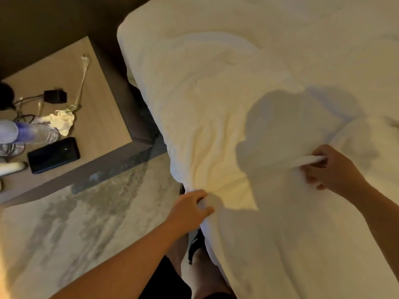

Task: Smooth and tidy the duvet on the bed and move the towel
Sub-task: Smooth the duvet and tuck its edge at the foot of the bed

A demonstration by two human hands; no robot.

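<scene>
A white duvet [248,87] covers the bed and fills the right and middle of the head view, creased and bunched near me. My left hand [191,209] grips the duvet's edge where it hangs over the side of the bed. Farther right, my right hand [332,168] pinches a folded ridge of the same white fabric, fingers curled round it. A thicker white fold [364,134] lies just beyond my right hand; I cannot tell whether it is the towel or part of the duvet. A pillow [164,24] sits at the head of the bed.
A wooden nightstand [103,117] stands left of the bed, holding a dark phone [54,155], a charger with cables [55,96], a crumpled tissue [62,123] and a plastic bottle [26,133]. Patterned carpet [75,229] lies below it. My legs stand against the bed side.
</scene>
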